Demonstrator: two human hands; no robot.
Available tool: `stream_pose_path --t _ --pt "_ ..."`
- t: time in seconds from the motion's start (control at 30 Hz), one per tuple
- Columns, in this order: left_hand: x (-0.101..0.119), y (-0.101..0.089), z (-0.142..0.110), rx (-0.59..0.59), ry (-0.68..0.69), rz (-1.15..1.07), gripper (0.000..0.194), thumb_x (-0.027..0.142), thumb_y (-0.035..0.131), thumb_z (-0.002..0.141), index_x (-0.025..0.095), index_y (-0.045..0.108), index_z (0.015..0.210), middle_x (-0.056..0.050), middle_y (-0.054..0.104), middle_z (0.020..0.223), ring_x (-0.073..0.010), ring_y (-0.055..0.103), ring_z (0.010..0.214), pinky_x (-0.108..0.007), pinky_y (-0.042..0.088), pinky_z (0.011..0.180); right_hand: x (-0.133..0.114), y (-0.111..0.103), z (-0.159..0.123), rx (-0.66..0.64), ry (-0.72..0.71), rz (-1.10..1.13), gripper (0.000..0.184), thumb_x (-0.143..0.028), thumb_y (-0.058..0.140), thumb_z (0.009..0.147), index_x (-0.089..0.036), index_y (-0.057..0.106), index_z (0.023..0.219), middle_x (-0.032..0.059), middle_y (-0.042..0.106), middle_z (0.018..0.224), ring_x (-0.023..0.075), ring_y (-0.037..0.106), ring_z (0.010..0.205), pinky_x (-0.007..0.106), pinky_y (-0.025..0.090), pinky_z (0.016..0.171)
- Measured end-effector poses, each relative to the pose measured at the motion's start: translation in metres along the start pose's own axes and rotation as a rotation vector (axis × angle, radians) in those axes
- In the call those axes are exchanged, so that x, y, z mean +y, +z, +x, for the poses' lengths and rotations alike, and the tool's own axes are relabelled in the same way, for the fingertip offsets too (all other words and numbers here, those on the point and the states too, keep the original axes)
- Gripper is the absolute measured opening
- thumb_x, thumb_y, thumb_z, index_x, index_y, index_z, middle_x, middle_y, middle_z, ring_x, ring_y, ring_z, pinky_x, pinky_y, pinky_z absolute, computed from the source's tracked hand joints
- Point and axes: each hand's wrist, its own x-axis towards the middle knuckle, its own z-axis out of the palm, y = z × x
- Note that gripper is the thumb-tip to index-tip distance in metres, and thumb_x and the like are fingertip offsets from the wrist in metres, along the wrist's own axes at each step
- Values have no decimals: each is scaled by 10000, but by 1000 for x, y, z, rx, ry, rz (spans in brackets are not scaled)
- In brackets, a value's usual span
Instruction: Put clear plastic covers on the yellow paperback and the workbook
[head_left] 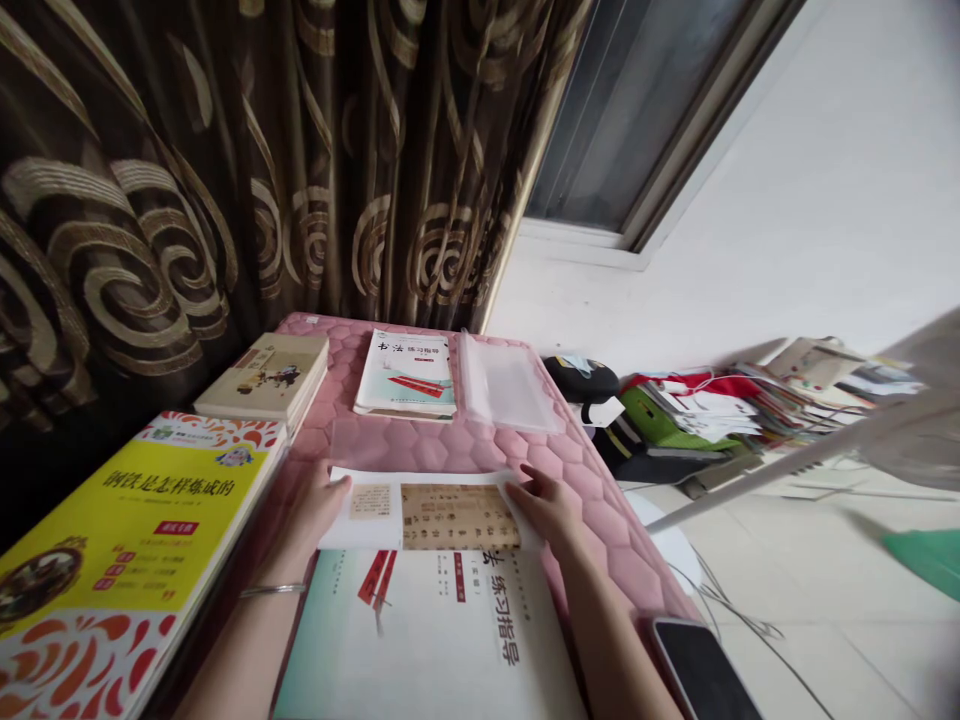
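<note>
A white workbook (435, 640) with red and black characters lies in front of me on a pink quilted table cover (450, 450). Its far flap (427, 510), showing a brown printed panel, is folded toward me. My left hand (319, 505) rests flat on the flap's left edge, fingers stretched out. My right hand (544, 505) presses the flap's right edge with fingers spread. A thin bracelet circles my left wrist.
A yellow book (127, 540) lies at the left, a beige book (266, 378) behind it. A second white workbook (406, 372) and clear plastic sleeves (506, 385) lie farther back. A phone (701, 668) sits at the table's right edge. Stacked papers (720, 410) clutter the floor; a dark curtain hangs behind.
</note>
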Motion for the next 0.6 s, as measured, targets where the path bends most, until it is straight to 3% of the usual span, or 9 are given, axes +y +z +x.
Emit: stream_pose_path --t 0.17,0.23,0.4,0.6 --pt "6 3 1 55 12 221 120 281 629 619 210 535 635 -24 585 552 -235 600 631 -272 363 544 1 3 1 -2 -50 -158 471 -305 647 650 -132 718 1082 -22 637 583 169 596 567 256 435 513" --pt "7 3 0 52 38 272 175 291 636 620 220 491 554 -16 531 494 -233 579 617 -273 332 545 0 4 1 -16 -38 -158 428 -303 650 657 -143 733 1045 13 699 650 191 641 620 270 472 555" --pt "12 2 -4 60 75 281 257 306 627 625 230 439 467 -15 505 458 -201 517 540 -270 287 521 -5 4 -1 -16 -23 -130 285 -317 677 666 -178 768 897 71 761 789 244 696 734 293 518 604" --pt "31 -4 -11 67 141 292 297 329 605 657 231 405 461 -12 506 487 -176 488 530 -261 286 506 -16 1 -7 56 39 -130 307 -349 683 681 -163 774 907 47 732 700 218 674 679 266 489 537"
